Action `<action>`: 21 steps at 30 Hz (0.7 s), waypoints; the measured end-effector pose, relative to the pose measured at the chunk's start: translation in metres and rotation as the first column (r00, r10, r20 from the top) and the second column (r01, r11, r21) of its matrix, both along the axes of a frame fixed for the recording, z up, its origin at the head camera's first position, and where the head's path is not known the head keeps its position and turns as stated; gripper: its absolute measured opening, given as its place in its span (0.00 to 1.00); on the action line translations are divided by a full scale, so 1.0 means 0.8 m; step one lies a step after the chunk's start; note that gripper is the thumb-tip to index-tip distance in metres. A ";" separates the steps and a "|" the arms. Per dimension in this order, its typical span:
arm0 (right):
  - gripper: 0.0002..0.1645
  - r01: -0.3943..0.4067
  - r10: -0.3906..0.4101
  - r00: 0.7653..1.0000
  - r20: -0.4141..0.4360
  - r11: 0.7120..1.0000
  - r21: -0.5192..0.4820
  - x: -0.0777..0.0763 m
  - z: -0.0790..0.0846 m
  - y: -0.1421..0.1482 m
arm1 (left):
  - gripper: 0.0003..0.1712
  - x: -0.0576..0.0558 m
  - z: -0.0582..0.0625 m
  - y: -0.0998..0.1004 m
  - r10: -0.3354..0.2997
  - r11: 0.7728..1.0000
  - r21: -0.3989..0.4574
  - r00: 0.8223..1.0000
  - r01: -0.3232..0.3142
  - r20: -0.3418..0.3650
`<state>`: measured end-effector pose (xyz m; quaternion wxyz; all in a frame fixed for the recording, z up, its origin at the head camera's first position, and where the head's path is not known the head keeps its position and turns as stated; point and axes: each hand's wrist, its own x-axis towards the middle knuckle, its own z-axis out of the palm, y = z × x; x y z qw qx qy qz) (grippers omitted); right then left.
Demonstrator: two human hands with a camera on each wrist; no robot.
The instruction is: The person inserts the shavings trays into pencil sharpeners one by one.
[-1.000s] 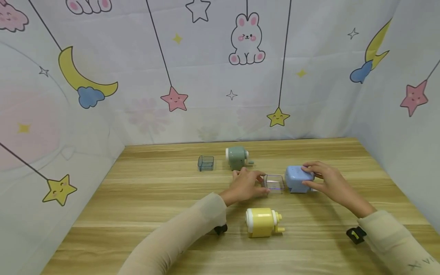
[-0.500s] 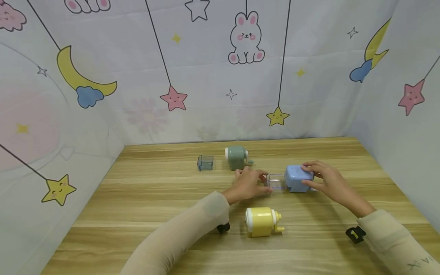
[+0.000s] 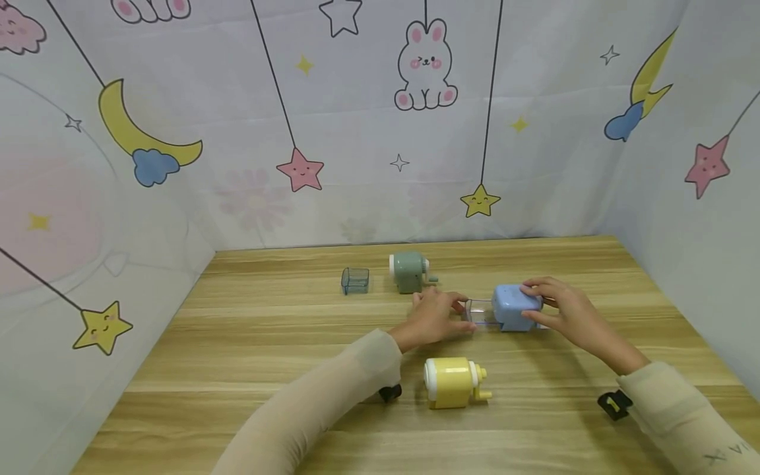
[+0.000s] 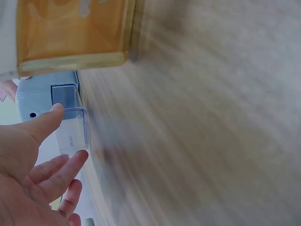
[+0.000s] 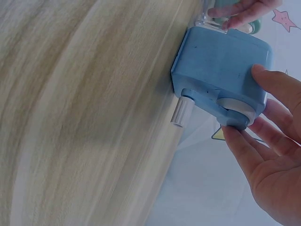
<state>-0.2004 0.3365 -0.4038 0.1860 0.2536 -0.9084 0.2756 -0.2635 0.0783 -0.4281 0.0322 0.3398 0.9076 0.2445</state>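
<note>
A blue crank pencil sharpener (image 3: 513,307) stands on the table at right of centre. My right hand (image 3: 567,316) grips it at the crank end, thumb and fingers on opposite sides. Its white crank handle (image 5: 182,111) shows in the right wrist view. Between thumb and fingers, my left hand (image 3: 436,318) holds a clear shavings drawer (image 3: 479,313) by its outer end. The drawer's other end meets the sharpener's slot, partly inside it, as the left wrist view (image 4: 73,134) of the drawer shows. How deep it sits is hard to tell.
A yellow crank sharpener (image 3: 452,384) stands nearer the front, close to the left forearm. Behind the left hand is a green sharpener (image 3: 408,272), with a loose dark clear drawer (image 3: 355,281) to its left. Printed cloth walls (image 3: 356,132) border the wooden table (image 3: 267,330).
My left hand has shifted right with the clear drawer, and less of the drawer shows outside the blue sharpener. The right hand and sharpener have stayed nearly still.
</note>
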 end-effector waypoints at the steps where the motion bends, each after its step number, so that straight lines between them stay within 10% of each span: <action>1: 0.25 0.000 0.000 1.000 0.002 1.000 -0.002 0.000 0.000 0.000 | 0.35 0.000 0.000 0.001 -0.002 1.000 0.002 1.000 0.002 0.001; 21: 0.24 -0.005 0.005 1.000 0.025 1.000 -0.017 -0.001 0.001 0.001 | 0.35 -0.001 -0.002 0.015 0.009 1.000 0.014 1.000 -0.009 0.014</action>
